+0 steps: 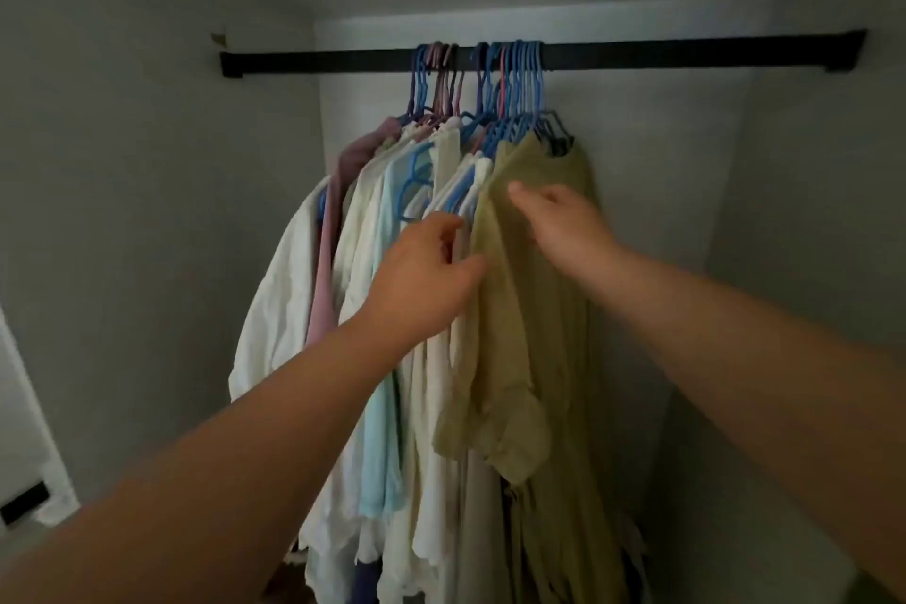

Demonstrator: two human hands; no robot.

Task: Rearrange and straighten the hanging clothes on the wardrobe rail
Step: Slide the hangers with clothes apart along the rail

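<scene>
Under the black rail (637, 54), left hand (421, 280) pinches a cream shirt (441, 373); right hand (564, 221) rests spread on the olive shirt (529, 334)

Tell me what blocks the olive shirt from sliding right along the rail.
Nothing visible does. The olive shirt hangs last on the right; beyond its hanger the black rail runs bare to the bracket. The right hand rests on it.

Both bare forearms reach up and forward from the lower corners, converging toward the middle. The left hand (424, 282) shows its back, fingers curled inward with the thumb pointing right, though what they close on is hidden. The right hand (564, 223) sits slightly higher, fingers extended leftward, knuckles up, wrist straight.
</scene>
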